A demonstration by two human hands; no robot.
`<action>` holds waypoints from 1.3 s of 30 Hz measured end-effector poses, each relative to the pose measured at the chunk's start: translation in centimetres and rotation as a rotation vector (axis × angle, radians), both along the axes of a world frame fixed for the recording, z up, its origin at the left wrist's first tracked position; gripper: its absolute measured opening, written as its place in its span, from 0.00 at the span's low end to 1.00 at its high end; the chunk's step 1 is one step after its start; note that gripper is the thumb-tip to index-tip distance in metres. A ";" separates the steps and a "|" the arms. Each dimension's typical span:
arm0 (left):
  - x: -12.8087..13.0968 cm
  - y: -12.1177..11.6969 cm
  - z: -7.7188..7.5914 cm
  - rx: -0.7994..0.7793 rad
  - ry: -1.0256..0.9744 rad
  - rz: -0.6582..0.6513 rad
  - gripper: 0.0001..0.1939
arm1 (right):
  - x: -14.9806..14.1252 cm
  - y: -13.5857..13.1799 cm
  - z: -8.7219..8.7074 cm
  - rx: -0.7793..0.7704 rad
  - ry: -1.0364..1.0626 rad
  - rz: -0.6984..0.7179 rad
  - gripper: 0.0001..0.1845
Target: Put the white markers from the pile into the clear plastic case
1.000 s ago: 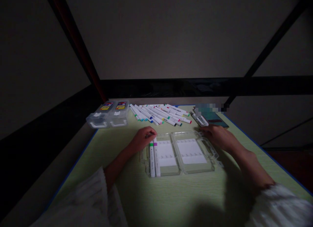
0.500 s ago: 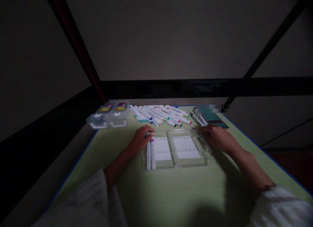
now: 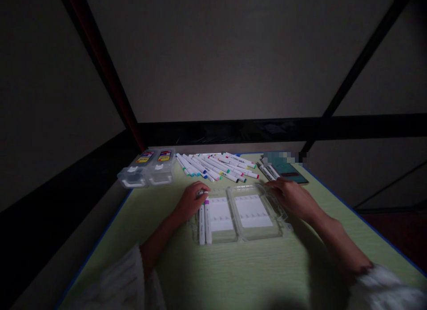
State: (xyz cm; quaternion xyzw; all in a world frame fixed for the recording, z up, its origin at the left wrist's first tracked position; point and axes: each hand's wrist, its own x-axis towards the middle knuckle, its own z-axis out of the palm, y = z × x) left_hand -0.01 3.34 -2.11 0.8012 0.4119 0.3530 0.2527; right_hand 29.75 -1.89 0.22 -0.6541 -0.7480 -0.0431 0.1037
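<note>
A clear plastic marker case (image 3: 255,235) lies opened flat on the table, with white sheets in both halves. Two white markers, one with a purple band (image 3: 208,223) and one with a green band (image 3: 202,227), lie side by side in its left half. My left hand (image 3: 193,201) is closed around their far ends, at the case's left edge; the fingertips are partly hidden. My right hand (image 3: 295,199) has its fingers closed at the far right corner of the case, just below two loose markers (image 3: 269,172). Its grip is partly hidden.
A pile of white markers (image 3: 218,165) with coloured caps lies across the back. Two closed clear cases (image 3: 162,167) with bright labels stand at the back left. A tablet-like device (image 3: 288,170) lies at the back right. Blue edging (image 3: 336,196) borders the pale green table.
The whole scene sits slightly lower in the picture as the head view tilts up. The right side of the case has shifted slightly under my right hand; my left hand keeps its place.
</note>
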 end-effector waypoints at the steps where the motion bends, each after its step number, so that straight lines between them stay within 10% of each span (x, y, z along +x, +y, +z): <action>1: 0.0 0.0 -0.1 0.003 -0.001 -0.003 0.06 | -0.1 -0.1 0.1 0.006 0.004 0.001 0.16; 20: -0.1 0.3 -0.5 -0.001 -0.088 -0.007 0.06 | -3.6 -2.1 1.1 0.013 0.109 0.095 0.16; 26: -0.1 0.1 -0.3 -0.024 -0.105 0.016 0.05 | -4.1 3.0 2.0 -0.036 -0.028 0.140 0.19; 39: 0.0 0.0 -0.4 -0.055 -0.079 0.018 0.05 | -4.1 10.8 -2.5 -0.193 -0.069 -0.123 0.39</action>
